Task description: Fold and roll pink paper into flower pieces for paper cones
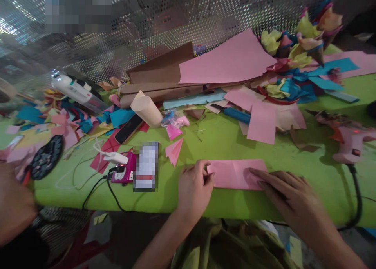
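A strip of pink paper (235,175) with a faint crease across its middle lies at the front of the green-covered table. My left hand (195,186) has curled fingers and pinches the strip's left edge between thumb and forefinger. At the other end, my right hand (290,194) grips the strip's right edge, its forefinger over the paper and its thumb near the lower corner. A small folded piece of pink paper (174,151) lies beyond my left hand.
A glue gun (349,139) with a black cord stands at right. Left are a phone (145,167), a magenta power adapter (125,169) with cables, and another person's arm (14,202). Behind lie a blue-handled cutter (236,114), a paper roll (148,110) and pink sheets (226,61).
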Demonstrator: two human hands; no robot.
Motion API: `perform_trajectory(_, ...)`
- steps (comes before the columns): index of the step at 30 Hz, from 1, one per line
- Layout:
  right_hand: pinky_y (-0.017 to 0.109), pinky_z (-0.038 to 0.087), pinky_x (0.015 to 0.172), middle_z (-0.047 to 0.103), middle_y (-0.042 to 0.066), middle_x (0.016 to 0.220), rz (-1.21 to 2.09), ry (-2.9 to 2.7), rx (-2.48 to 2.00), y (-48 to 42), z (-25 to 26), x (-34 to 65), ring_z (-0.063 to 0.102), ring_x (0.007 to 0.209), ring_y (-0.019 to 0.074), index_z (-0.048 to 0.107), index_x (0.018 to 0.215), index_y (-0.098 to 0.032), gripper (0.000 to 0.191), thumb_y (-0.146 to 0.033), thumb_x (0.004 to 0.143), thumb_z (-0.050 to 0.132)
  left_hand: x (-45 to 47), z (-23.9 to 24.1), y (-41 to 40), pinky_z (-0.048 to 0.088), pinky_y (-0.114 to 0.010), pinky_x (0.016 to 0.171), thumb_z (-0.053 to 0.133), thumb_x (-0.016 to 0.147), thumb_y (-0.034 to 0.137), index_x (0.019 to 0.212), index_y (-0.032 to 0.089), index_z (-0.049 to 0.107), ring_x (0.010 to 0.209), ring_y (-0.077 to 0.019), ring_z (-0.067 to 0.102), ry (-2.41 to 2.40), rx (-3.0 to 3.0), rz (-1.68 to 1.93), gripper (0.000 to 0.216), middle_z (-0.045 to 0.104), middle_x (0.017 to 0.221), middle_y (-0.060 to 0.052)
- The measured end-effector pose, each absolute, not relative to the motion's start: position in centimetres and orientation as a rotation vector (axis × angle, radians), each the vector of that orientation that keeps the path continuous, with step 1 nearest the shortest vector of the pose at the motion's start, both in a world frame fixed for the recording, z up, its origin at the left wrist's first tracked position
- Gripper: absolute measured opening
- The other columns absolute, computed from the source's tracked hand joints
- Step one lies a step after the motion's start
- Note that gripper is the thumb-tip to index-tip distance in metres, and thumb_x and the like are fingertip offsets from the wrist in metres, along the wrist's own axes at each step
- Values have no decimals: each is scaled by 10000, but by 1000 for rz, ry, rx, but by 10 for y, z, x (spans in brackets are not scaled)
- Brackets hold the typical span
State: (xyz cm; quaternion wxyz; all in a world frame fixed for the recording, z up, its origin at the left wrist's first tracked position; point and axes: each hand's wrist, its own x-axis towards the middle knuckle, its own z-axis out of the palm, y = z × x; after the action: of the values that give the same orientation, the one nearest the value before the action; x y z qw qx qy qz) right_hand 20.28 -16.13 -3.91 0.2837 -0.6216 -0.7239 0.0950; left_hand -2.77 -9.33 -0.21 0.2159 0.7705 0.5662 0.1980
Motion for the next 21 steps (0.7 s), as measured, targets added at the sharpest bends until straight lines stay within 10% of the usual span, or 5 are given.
perform_trajectory(21,336,436,638,660,58,835,306,-1903,-1730,-156,-31,197,593,748,206,667,1204,-255,348,-353,1003,400,-28,-2,-93,441,-335,692,664,800,90,941,223,585,708,-190,649,1579,2280,440,209,690,727,22)
